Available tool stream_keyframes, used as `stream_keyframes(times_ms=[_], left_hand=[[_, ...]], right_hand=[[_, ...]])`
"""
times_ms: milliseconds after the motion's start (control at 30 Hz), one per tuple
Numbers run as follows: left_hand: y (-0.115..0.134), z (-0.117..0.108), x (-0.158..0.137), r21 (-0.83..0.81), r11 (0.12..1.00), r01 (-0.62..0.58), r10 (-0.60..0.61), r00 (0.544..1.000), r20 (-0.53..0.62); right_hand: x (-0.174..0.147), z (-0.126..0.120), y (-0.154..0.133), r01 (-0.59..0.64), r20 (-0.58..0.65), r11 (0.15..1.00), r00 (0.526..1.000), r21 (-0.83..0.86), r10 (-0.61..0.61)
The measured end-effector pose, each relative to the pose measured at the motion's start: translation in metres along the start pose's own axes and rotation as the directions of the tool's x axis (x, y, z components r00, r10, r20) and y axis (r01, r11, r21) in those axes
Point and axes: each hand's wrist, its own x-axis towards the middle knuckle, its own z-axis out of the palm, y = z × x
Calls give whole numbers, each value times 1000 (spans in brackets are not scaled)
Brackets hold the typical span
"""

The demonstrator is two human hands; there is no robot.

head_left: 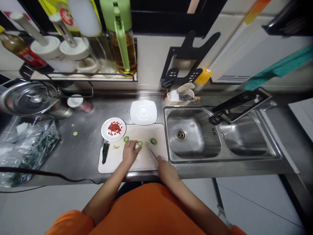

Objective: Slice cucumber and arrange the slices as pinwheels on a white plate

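My left hand [130,152] is over the middle of the cutting board [114,168], its thumb and fingers closed around a small stack of cucumber slices [140,143]. In my right hand [167,171] is a knife [152,151], its blade slanting toward the held slices, with a small gap between. Further right on the board lie some overlapping cucumber rounds [153,141]. Another cucumber round [126,139] is just beyond my left hand, and a pale cucumber offcut [116,147] lies to its left. A dark green piece of cucumber [105,153] rests near the board's left edge.
A white plate with chopped red pieces [104,130] overlaps the board's top left corner. Behind the board is a white square dish [143,112]. A double sink [195,156] lies to the right; a plastic bag of greens [36,143] and a steel pot [61,109] stand left.
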Motion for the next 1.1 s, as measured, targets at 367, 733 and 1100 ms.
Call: stream_keyframes(times_ms=[367, 733, 1100], left_hand=[[-3, 2, -1, -10, 1000, 5, -5, 1000, 29], [0, -1, -1, -8, 1000, -1, 1, 1000, 18], [0, 0, 0, -3, 1000, 22, -22, 999, 31]], right_hand=[[4, -3, -28, 78, -14, 996, 997, -43, -79], [3, -6, -32, 66, 5, 997, 998, -33, -66], [7, -3, -34, 68, 40, 997, 997, 27, -69]])
